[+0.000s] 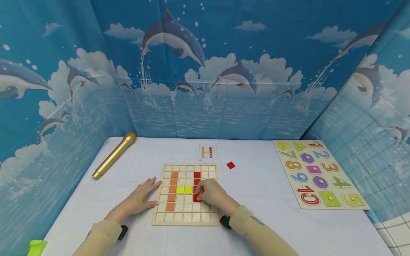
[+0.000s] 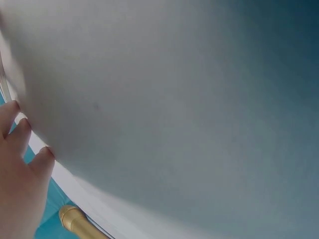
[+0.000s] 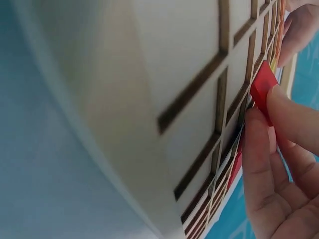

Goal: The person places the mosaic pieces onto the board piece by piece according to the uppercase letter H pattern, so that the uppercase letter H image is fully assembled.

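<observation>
A wooden grid board (image 1: pixel 187 223) lies on the table. One column of it holds several orange tiles (image 1: pixel 171 198), another holds red tiles (image 1: pixel 196 175), and two yellow tiles (image 1: pixel 180 189) sit between them. My right hand (image 1: pixel 212 192) is over the red column. In the right wrist view its thumb and fingers pinch a red square tile (image 3: pixel 263 87), tilted against the grid. My left hand (image 1: pixel 141 197) rests with fingers spread at the board's left edge; the left wrist view shows its fingers (image 2: pixel 42 162) nearly straight.
Behind the board lies a small pattern card (image 1: pixel 208 152), with a loose red tile (image 1: pixel 231 165) to its right. A gold microphone (image 1: pixel 113 156) lies back left. On the right is a number and shape puzzle (image 1: pixel 320 174). A dolphin-print curtain (image 1: pixel 205 117) surrounds the table.
</observation>
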